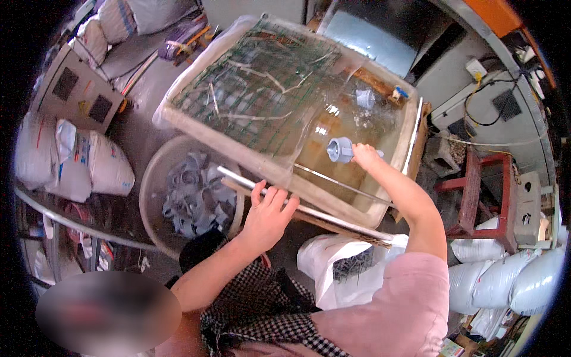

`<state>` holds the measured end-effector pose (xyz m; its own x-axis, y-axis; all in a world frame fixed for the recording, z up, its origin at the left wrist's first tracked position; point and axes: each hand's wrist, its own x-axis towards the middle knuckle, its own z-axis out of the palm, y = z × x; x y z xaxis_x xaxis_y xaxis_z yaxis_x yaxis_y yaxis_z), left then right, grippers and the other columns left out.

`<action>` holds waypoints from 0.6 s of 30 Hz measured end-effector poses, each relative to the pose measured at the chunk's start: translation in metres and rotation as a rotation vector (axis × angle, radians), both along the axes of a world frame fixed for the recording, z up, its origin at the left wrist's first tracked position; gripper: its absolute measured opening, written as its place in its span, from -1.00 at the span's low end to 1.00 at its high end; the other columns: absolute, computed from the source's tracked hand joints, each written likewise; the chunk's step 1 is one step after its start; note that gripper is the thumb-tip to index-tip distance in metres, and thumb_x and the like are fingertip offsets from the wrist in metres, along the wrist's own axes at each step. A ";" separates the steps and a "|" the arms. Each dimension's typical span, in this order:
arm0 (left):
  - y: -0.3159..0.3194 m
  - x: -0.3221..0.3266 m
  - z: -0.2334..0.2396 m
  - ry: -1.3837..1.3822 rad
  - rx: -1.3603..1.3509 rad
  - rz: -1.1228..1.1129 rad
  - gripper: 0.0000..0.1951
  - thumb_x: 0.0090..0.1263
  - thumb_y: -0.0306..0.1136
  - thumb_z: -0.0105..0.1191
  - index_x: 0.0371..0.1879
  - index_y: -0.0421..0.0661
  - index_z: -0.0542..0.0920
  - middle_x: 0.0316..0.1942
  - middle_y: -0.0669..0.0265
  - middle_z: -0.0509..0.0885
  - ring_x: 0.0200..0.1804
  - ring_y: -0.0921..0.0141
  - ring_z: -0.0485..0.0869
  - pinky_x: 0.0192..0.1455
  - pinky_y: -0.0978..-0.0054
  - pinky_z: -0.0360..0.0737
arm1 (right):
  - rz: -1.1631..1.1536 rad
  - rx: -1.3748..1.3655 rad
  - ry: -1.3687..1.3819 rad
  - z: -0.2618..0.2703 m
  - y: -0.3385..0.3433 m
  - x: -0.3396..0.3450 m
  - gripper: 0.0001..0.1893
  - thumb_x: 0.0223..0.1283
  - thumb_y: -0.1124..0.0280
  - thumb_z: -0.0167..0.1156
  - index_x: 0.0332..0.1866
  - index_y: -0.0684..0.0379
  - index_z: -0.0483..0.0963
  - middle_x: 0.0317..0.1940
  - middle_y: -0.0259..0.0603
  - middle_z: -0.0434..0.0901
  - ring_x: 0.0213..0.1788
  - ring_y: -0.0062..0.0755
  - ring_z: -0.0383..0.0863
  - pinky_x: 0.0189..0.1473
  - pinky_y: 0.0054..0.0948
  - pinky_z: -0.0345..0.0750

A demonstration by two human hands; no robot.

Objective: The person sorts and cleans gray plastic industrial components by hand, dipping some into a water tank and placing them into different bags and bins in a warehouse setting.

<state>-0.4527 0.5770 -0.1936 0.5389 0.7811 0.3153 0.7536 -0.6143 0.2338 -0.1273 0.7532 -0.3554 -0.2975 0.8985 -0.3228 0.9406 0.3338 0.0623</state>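
Observation:
In the head view my right hand (366,156) grips a grey plastic fitting (341,150) with a round, cup-like end. It holds the fitting over the right part of a water tank (352,213), close to the water surface. A second grey plastic piece (366,98) sits in the water near the far right corner. My left hand (271,215) is at the tank's near side, its fingers bent over a white bar (238,177). A thin metal rod (339,179) crosses the tank's near right part.
Green netting (250,85) spans the tank's left part. A round tub (147,203) of grey plastic pieces (196,201) stands front left; an open white sack (314,263) stands at the near side. A red stool frame (470,192) and full sacks (504,279) are right.

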 end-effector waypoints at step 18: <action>-0.004 0.006 0.000 0.059 0.001 0.020 -0.55 -0.07 -0.43 0.22 -0.11 -0.06 0.45 -0.19 0.26 0.43 0.07 0.29 0.42 0.27 0.06 0.08 | -0.089 -0.564 0.090 -0.004 -0.032 0.016 -0.39 0.07 0.11 0.22 0.17 0.28 0.32 0.18 0.13 0.34 0.23 0.00 0.33 0.23 -0.24 0.32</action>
<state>-0.4472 0.5728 -0.1941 0.5411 0.7915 0.2842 0.7780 -0.5995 0.1882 -0.1114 0.7217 -0.3595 -0.2773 0.6176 -0.7360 0.9598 0.2120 -0.1838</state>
